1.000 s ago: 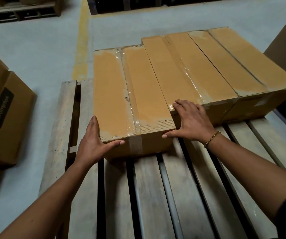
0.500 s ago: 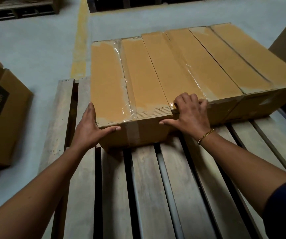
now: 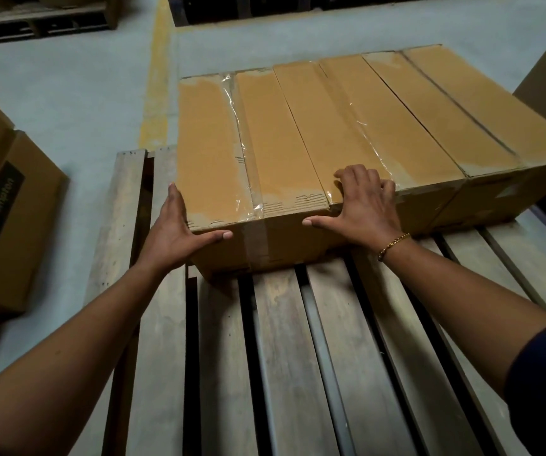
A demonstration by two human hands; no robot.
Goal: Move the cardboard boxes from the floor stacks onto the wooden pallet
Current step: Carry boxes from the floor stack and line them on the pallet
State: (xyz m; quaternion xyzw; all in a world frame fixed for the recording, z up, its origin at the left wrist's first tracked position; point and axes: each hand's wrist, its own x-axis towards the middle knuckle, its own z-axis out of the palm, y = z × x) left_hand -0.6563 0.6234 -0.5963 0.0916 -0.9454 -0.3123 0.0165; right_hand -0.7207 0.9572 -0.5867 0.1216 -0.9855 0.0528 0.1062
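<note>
While both my arms reach out over the wooden pallet (image 3: pixel 284 340), three long cardboard boxes lie side by side across its far part, touching one another. The taped box (image 3: pixel 265 143) lies nearest the pallet's left edge, the middle box (image 3: pixel 363 120) is next to it, and the third box (image 3: pixel 462 103) is toward the pallet's right edge. My left grip (image 3: pixel 179 232) is wide and flat. Its fingers lie straight along the taped box's left side and its thumb is stretched across the near face, at the corner. My right grip (image 3: pixel 367 205) is also spread, closing round nothing. Its palm is against the near faces where the taped box meets the middle box, its fingers are bent over the top edge, and its thumb points left along the taped box's front. A gold bracelet (image 3: pixel 393 243) sits on that wrist. Left of the pallet, on the grey floor (image 3: pixel 67 93), stands a brown carton (image 3: pixel 18 232) with a dark label reading Crompton. A yellow floor line (image 3: pixel 156 83) runs away beyond the pallet's far left corner.
</note>
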